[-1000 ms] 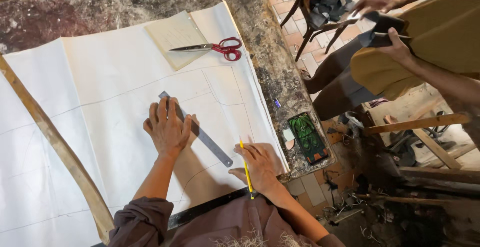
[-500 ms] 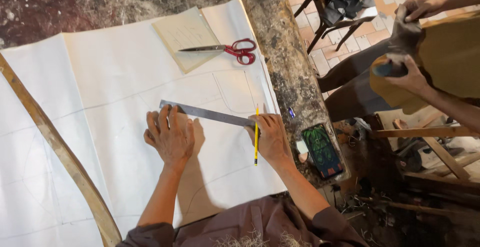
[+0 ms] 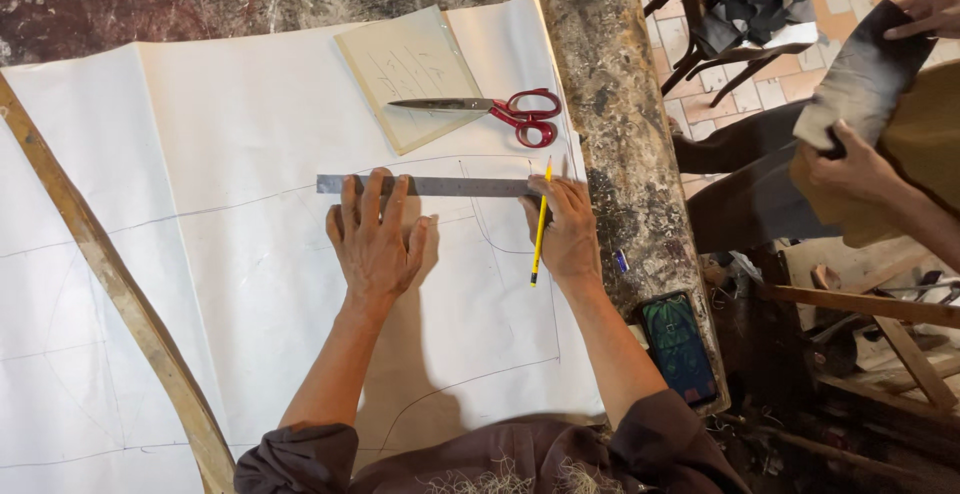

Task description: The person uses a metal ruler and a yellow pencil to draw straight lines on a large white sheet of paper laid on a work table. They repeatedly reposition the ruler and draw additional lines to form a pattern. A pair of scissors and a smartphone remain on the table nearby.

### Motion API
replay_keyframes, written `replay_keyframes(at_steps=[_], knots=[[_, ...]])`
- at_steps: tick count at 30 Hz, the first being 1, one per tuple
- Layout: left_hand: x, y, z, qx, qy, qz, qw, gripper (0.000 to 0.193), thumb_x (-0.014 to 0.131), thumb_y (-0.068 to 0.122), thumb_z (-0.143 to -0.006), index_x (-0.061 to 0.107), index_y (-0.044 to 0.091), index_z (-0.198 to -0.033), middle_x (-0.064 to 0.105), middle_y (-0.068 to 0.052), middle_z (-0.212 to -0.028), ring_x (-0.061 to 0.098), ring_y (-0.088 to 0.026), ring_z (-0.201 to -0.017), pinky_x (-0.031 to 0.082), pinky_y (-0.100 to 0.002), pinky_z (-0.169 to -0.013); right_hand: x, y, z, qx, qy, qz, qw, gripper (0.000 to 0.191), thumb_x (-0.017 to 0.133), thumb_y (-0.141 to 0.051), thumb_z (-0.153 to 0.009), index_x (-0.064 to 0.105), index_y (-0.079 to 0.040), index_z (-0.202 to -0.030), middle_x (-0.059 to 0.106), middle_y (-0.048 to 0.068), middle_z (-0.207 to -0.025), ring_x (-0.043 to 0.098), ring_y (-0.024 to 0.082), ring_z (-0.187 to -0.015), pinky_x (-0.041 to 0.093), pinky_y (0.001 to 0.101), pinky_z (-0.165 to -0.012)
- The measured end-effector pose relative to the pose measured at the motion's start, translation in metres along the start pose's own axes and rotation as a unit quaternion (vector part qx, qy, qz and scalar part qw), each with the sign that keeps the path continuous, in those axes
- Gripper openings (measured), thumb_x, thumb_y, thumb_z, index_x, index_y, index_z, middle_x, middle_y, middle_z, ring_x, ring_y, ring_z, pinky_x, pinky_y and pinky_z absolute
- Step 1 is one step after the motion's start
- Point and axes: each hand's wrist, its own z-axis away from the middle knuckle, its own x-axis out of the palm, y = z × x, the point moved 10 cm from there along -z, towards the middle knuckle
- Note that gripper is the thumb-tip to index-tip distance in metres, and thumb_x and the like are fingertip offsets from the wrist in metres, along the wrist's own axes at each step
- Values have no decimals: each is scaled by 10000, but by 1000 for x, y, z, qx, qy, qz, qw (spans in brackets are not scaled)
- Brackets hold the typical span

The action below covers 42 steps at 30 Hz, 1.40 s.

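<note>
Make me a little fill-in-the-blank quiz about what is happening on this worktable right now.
1. The left hand presses flat on a metal ____.
2. The right hand holds a ____ pencil.
3. The scissors with ____ handles lie on a pale card.
4. A phone lies at the table's ____ edge.

Missing words: ruler; yellow; red; right

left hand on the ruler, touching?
Touching. Head view: the left hand lies flat with its fingers over the metal ruler, pressing it onto the white paper.
</note>
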Motion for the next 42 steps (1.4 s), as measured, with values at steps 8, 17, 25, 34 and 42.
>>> replay_keyframes(at_steps=[8, 17, 25, 34, 42], knots=[[6, -1, 1, -2, -1, -6, 1000, 569, 523, 479, -1041, 566, 144, -1500, 435, -110, -1587, 329, -422, -1477, 227, -627, -1125, 4, 0, 1, 3, -24, 23, 999, 291, 805, -65, -875, 670, -16, -1128, 736, 115, -1149, 618, 310, -1139, 515, 391, -994], [4, 15, 3, 34, 4, -9, 999, 502, 605, 395, -976, 604, 184, -1432, 476, -63, -1544, 370, -385, -1445, 219, -613, -1089, -9, -8, 5, -24, -1, 77, 997, 240, 728, -22, -862, 666, -26, -1094, 697, 163, -1085, 596, 355, -1068, 480, 447, -965], [30, 73, -1, 47, -46, 100, 993, 588, 661, 416, -914, 594, 128, -1423, 469, -89, -1491, 383, -413, -1405, 278, -574, -1097, -29, 40, 13, 7, -74, 105, 992, 271, 744, -85, -903, 695, -46, -1167, 715, 129, -1121, 600, 343, -1118, 470, 441, -1001], [26, 73, -6, 75, 4, 53, 996, 539, 637, 474, -949, 581, 236, -1430, 456, -80, -1536, 367, -359, -1435, 212, -638, -1149, -51, 81, 37, 65, 41, 84, 994, 236, 748, -54, -957, 710, -76, -1190, 723, 97, -1171, 590, 314, -1207, 455, 421, -1071], [31, 79, -7, 78, -42, 49, 995, 580, 627, 464, -941, 576, 210, -1460, 440, -114, -1556, 341, -395, -1447, 228, -613, -1136, -55, 83, 38, 53, 62, 74, 994, 235, 769, -36, -921, 709, -69, -1146, 739, 85, -1162, 593, 304, -1186, 457, 419, -1061]])
